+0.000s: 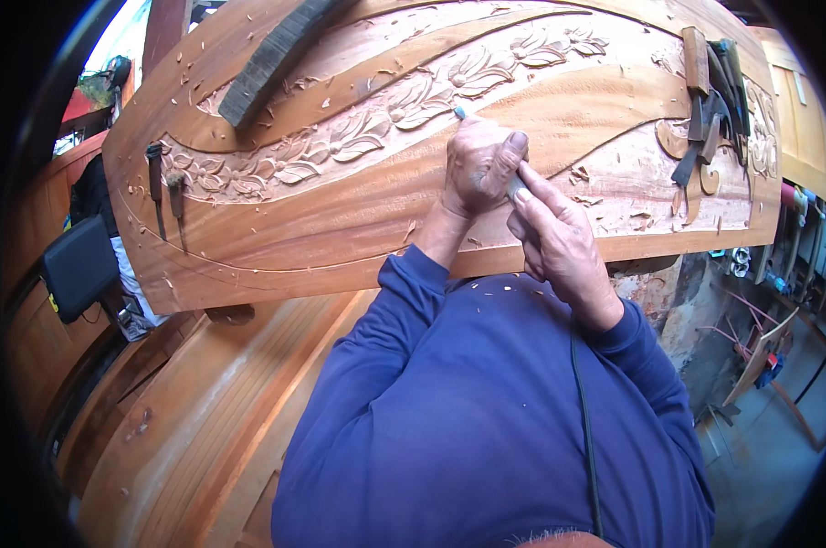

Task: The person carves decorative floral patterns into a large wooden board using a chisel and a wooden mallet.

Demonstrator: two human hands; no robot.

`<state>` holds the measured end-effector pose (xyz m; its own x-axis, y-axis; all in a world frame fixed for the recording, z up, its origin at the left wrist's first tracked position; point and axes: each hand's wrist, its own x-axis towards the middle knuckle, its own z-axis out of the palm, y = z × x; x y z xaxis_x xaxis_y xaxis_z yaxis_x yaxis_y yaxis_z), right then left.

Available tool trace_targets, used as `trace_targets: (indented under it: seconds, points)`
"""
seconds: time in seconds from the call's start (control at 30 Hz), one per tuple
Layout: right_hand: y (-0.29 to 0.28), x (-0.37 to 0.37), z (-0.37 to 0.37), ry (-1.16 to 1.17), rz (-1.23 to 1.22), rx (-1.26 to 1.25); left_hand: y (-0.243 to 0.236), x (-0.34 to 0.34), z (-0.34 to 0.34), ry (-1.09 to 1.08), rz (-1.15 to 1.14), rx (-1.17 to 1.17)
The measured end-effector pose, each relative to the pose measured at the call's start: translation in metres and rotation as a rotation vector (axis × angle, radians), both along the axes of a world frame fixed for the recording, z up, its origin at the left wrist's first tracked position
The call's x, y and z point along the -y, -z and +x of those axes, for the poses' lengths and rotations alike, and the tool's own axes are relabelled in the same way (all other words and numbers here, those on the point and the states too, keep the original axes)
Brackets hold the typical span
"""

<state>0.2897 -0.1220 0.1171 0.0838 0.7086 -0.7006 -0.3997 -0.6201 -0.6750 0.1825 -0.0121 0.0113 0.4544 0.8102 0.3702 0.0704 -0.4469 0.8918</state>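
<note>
A carved wooden panel (340, 242) lies before me, with a band of leaves and flowers (358, 137) in relief. My left hand (481, 164) is closed around the lower part of a carving chisel and rests against the panel just below the leaf band. The chisel's bluish tip (459, 112) shows beyond that fist, touching or close to the recessed ground. Behind it, my right hand (559, 233) grips the chisel's handle (515, 187) with thumb and fingers. Most of the tool is hidden by my hands.
A dark wooden bar (280, 59) lies across the panel's upper left. Two chisels (156, 187) lie at its left end, and several more chisels (705, 119) at its right. Wood shavings (646, 220) are scattered about. A black padded object (80, 268) stands left of the panel.
</note>
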Motion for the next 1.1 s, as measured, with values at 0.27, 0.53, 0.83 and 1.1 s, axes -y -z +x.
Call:
trace_targets:
  seconds: [0.27,0.53,0.83,1.1]
  points:
    - [0.024,-0.006,0.014,0.022,0.048,-0.114,0.006,-0.004,0.004,-0.088,-0.050,-0.061]
    - [0.014,-0.009,0.015,-0.037,0.087,-0.041,-0.001,0.001,0.008,-0.120,-0.012,-0.040]
    - [0.012,0.005,-0.003,-0.372,0.559,0.420,-0.014,0.007,-0.017,-0.339,0.270,0.202]
    - [0.045,0.026,0.011,0.038,0.291,-0.056,0.001,0.009,0.003,-0.018,0.138,-0.259]
